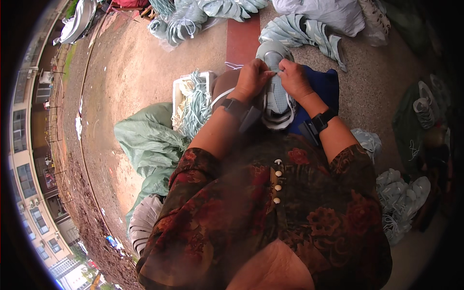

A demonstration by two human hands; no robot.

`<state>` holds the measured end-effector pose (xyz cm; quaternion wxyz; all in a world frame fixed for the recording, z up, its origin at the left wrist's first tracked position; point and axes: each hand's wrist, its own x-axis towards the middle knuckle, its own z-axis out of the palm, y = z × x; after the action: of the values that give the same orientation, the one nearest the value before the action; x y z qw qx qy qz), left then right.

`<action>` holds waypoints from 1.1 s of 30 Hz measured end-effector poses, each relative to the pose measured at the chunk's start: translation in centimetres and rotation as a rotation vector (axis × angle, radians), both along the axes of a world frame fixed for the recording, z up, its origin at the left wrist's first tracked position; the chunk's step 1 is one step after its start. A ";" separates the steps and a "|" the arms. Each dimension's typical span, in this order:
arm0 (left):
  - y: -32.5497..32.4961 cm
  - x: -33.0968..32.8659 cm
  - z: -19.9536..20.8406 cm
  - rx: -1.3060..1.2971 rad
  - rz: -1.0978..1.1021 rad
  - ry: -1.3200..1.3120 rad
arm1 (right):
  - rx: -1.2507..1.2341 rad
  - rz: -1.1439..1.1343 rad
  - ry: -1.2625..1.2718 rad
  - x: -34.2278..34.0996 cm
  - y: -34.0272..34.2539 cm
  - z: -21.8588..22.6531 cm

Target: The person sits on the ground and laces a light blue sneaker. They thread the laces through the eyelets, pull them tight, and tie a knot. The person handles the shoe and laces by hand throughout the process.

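Note:
A pale grey-blue sneaker (277, 96) rests on my lap, its toe pointing away from me and its mesh tongue facing up. My left hand (253, 79) is closed in a pinch at the left side of the lacing area. From the right, my right hand (294, 79) pinches close by, so the fingertips of both hands nearly meet over the tongue. Between them a thin bit of shoelace (275, 72) shows, mostly hidden by the fingers. Dark blue cloth (326, 89) lies under the shoe on the right, brown cloth (224, 81) on the left.
On my left stands a white box (176, 104) of loose pale laces (197, 113), beside a green sack (147, 133). Stacked shoe uppers (302, 31) lie ahead, near a whitish plastic bag (324, 14). More pale shoes (403, 195) are piled at my right.

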<state>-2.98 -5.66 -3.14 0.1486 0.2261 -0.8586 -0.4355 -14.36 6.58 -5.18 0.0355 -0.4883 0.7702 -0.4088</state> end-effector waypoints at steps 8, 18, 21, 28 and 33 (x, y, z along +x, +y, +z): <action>-1.0 1.2 0.9 0.004 -0.086 0.013 | 0.115 0.160 0.294 -1.7 1.0 3.1; -1.5 1.8 0.9 -0.003 -0.122 -0.030 | 0.084 0.122 0.101 -0.7 0.3 1.7; -1.8 1.9 0.6 -0.009 -0.137 -0.022 | 0.098 0.184 0.199 -0.9 0.2 1.6; -2.3 2.9 1.6 0.046 -0.165 -0.052 | 0.148 0.198 0.096 -4.7 3.1 2.4; -2.1 3.0 2.4 0.001 -0.173 -0.033 | 0.158 0.245 -0.217 -3.4 3.8 3.6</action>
<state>0.04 -7.76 -0.78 0.0963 0.1583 -0.8769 -0.4436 -17.73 10.39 -1.56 0.2060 -0.5271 0.7264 -0.3901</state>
